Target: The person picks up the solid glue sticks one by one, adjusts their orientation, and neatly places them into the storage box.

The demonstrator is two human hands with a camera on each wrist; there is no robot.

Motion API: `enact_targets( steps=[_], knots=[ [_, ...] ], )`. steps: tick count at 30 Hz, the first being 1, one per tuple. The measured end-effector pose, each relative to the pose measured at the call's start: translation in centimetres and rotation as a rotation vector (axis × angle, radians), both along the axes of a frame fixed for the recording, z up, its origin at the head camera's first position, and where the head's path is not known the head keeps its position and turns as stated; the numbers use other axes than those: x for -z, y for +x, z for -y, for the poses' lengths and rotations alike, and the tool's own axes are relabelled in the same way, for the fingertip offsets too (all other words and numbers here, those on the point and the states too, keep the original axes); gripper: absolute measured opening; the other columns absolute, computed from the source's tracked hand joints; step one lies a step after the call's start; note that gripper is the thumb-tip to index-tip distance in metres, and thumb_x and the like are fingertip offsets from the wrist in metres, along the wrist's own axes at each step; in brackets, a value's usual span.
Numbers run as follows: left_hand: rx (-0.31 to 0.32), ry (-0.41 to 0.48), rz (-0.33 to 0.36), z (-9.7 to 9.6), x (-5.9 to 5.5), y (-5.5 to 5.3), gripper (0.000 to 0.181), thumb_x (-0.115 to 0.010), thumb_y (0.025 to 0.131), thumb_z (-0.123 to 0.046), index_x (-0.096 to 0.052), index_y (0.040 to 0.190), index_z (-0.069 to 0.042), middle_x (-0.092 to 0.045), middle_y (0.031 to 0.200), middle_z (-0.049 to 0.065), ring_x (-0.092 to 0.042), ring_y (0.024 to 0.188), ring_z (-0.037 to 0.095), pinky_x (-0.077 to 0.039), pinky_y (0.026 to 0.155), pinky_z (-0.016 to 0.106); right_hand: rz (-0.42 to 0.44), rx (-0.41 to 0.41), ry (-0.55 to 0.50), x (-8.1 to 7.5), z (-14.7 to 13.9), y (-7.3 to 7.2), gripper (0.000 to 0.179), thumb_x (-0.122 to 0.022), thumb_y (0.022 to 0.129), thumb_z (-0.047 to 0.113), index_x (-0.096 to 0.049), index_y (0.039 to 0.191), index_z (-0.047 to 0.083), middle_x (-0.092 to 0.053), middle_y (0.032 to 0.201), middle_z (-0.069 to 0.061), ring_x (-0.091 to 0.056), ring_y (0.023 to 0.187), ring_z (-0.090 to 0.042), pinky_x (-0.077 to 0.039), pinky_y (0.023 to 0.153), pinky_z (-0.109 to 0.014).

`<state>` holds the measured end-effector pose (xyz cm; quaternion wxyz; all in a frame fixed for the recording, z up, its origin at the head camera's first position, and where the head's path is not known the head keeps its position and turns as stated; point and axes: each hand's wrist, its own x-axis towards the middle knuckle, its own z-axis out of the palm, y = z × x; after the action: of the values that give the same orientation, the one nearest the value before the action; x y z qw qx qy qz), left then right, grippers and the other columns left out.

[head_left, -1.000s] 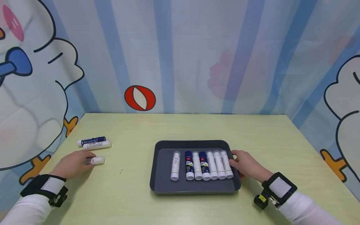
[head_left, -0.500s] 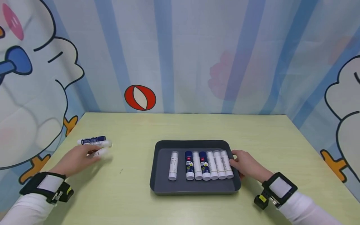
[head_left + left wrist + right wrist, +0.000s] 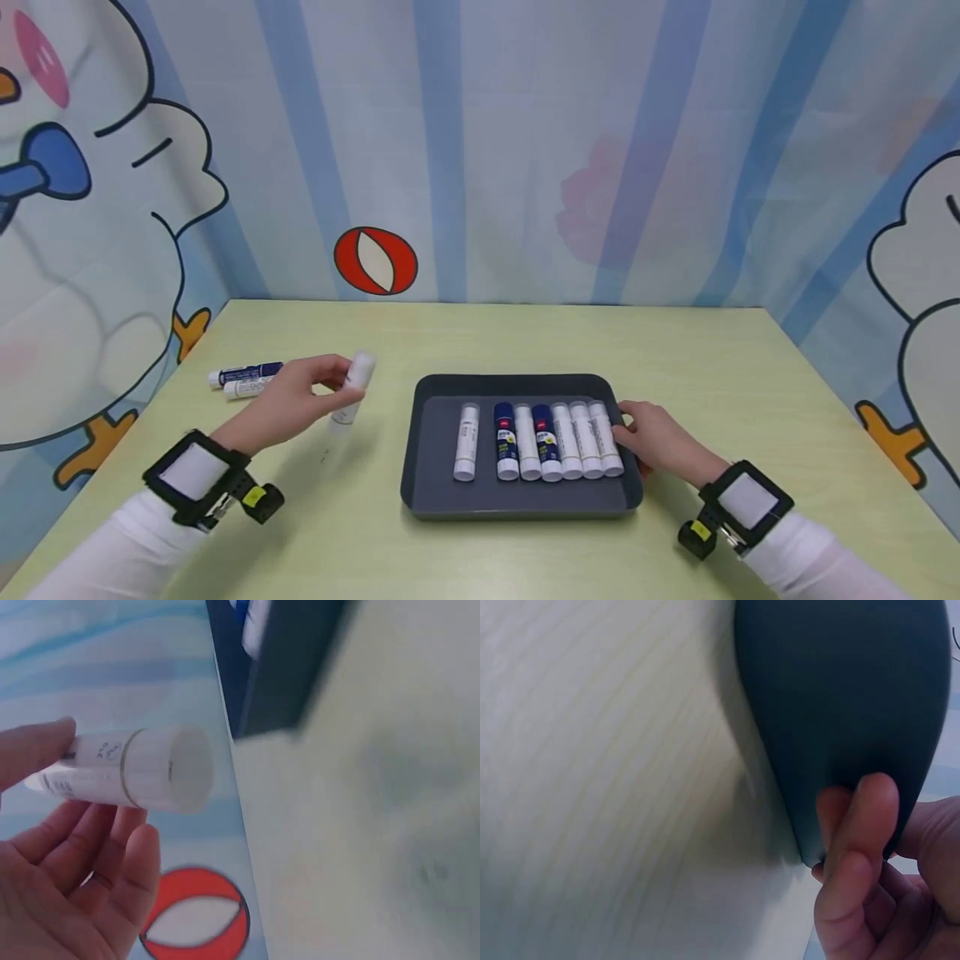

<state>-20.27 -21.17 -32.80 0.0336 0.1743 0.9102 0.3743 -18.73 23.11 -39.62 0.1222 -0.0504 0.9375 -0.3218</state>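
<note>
My left hand [image 3: 300, 398] pinches a white glue stick [image 3: 358, 372] between thumb and fingers, above the table and left of the tray. The stick is tilted; in the left wrist view the glue stick [image 3: 154, 769] shows its pale round end. My right hand [image 3: 663, 437] grips the right side of the dark grey tray [image 3: 442, 504], thumb at the rim; in the right wrist view its fingers [image 3: 855, 862] lie against the tray's outer wall. Inside the tray, a single white glue stick [image 3: 467, 443] lies apart from a row of several, including a blue glue stick [image 3: 506, 442].
At the table's left, a blue glue stick [image 3: 249, 374] and a white glue stick [image 3: 246, 388] lie side by side, the white one partly hidden by my left hand. A printed curtain [image 3: 510, 150] rises behind the pale wooden table [image 3: 570, 342].
My left hand has lifted the white glue stick off the table and carried it right, turning it more upright. The lone stick in the tray has rolled slightly. My right hand stays put.
</note>
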Motion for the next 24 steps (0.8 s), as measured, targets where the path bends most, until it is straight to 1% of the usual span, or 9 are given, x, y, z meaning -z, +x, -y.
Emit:
enact_targets(
  steps=[2,5,7,8,10,14,17,19,24],
  knots=[
    [0.027,0.073,0.046,-1.2,-0.2,0.0,0.046,-0.063,0.083,-0.035,-0.052,0.117,-0.006,-0.059,0.097,0.006,-0.053,0.089,0.021,-0.047,0.07,0.033,0.004,-0.002,0.004,-0.1,0.0,0.0,0.043,-0.048,0.09,0.013,-0.038,0.127,-0.007,-0.058,0.075,-0.007,-0.053,0.045,-0.021,-0.043,0.045,-0.034],
    [0.057,0.176,0.119,-2.9,-0.4,0.0,0.051,-0.063,0.084,-0.029,-0.043,0.125,-0.008,-0.06,0.096,0.01,-0.056,0.086,0.023,-0.049,0.065,0.036,0.007,-0.004,0.012,-0.1,0.1,0.0,0.044,-0.048,0.09,0.014,-0.038,0.127,-0.007,-0.058,0.073,-0.007,-0.052,0.045,-0.021,-0.043,0.045,-0.034],
    [0.076,0.201,0.154,-4.1,-0.5,-0.1,0.055,-0.062,0.085,-0.027,-0.036,0.13,-0.012,-0.06,0.095,0.011,-0.057,0.084,0.023,-0.049,0.061,0.037,0.009,-0.002,0.013,-0.1,0.1,0.1,0.045,-0.048,0.09,0.014,-0.037,0.128,-0.007,-0.058,0.075,-0.007,-0.052,0.045,-0.021,-0.043,0.045,-0.034],
    [0.082,0.195,0.165,-4.6,-0.5,-0.1,0.054,-0.062,0.085,-0.026,-0.035,0.13,-0.015,-0.06,0.094,0.011,-0.057,0.082,0.023,-0.049,0.059,0.037,0.009,-0.002,0.012,-0.1,0.1,0.1,0.045,-0.049,0.09,0.014,-0.037,0.128,-0.007,-0.058,0.076,-0.008,-0.052,0.045,-0.02,-0.043,0.045,-0.034],
    [0.082,0.155,0.181,-5.6,-0.5,-0.2,0.051,-0.062,0.085,-0.024,-0.036,0.129,-0.019,-0.059,0.091,0.01,-0.057,0.08,0.023,-0.049,0.055,0.037,0.007,-0.002,0.007,-0.1,0.1,0.1,0.046,-0.049,0.09,0.014,-0.036,0.128,-0.008,-0.059,0.078,-0.009,-0.052,0.045,-0.02,-0.043,0.045,-0.034],
    [0.047,0.001,0.208,-7.4,-0.4,-0.5,0.044,-0.062,0.084,-0.023,-0.041,0.122,-0.02,-0.057,0.085,0.008,-0.056,0.071,0.026,-0.046,0.048,0.034,-0.001,-0.003,-0.008,-0.2,0.1,0.1,0.045,-0.049,0.089,0.013,-0.037,0.128,-0.008,-0.06,0.08,-0.01,-0.053,0.045,-0.021,-0.044,0.045,-0.034],
    [0.023,-0.111,0.231,-8.7,-0.3,-0.7,0.044,-0.063,0.083,-0.024,-0.041,0.121,-0.017,-0.056,0.083,0.009,-0.056,0.065,0.026,-0.045,0.046,0.032,-0.002,-0.004,-0.014,-0.3,0.1,0.2,0.044,-0.049,0.09,0.013,-0.037,0.127,-0.008,-0.06,0.079,-0.009,-0.053,0.045,-0.021,-0.044,0.045,-0.034],
    [0.018,-0.172,0.241,-9.6,-0.1,-0.8,0.045,-0.063,0.083,-0.024,-0.04,0.121,-0.014,-0.055,0.085,0.009,-0.056,0.063,0.023,-0.045,0.046,0.03,-0.002,-0.005,-0.014,-0.3,0.1,0.2,0.044,-0.048,0.09,0.013,-0.037,0.127,-0.008,-0.06,0.078,-0.009,-0.053,0.045,-0.021,-0.044,0.045,-0.034],
    [0.028,-0.276,0.255,-11.3,1.1,-1.1,0.044,-0.061,0.084,-0.023,-0.039,0.12,-0.009,-0.053,0.09,0.009,-0.056,0.061,0.018,-0.045,0.044,0.029,-0.007,-0.01,-0.018,-0.2,0.1,0.2,0.043,-0.049,0.09,0.013,-0.038,0.127,-0.007,-0.059,0.076,-0.008,-0.052,0.044,-0.021,-0.043,0.044,-0.034]
  ],
)
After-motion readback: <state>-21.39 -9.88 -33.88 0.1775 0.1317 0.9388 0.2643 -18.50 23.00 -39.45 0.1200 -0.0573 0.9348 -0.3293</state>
